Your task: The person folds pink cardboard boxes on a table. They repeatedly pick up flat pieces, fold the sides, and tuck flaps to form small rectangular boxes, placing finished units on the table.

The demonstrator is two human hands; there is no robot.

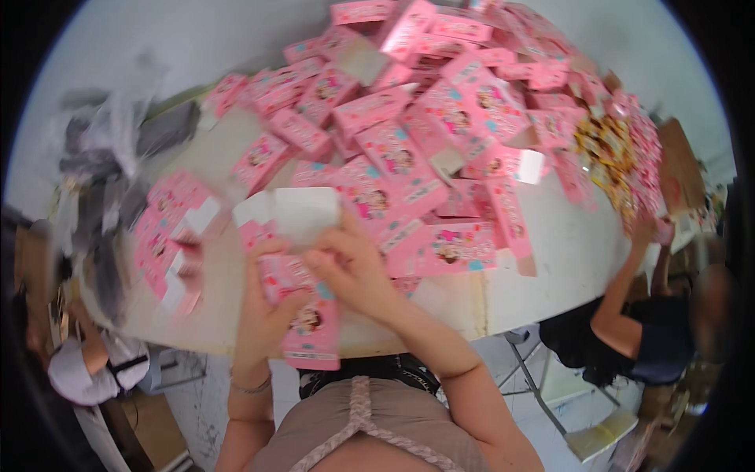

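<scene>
Between my two hands is a pink cardboard box [311,334] with a printed cartoon figure, held upright at the table's near edge. Its white end flaps [303,211] stand open at the far end. My left hand [267,303] wraps round the box's left side, thumb across the front. My right hand [350,263] has its fingers bent at the flaps on the right side. Whether the box has anything inside is hidden. Just left of my left hand lie several pink boxes [169,228] with white flaps sticking out.
A large heap of pink boxes [393,149] covers the table's far middle. Gold and pink small packets [609,161] are piled at the right, where another person [629,315] reaches in. Dark bundles and clear plastic [118,141] lie far left; another person [94,358] sits below.
</scene>
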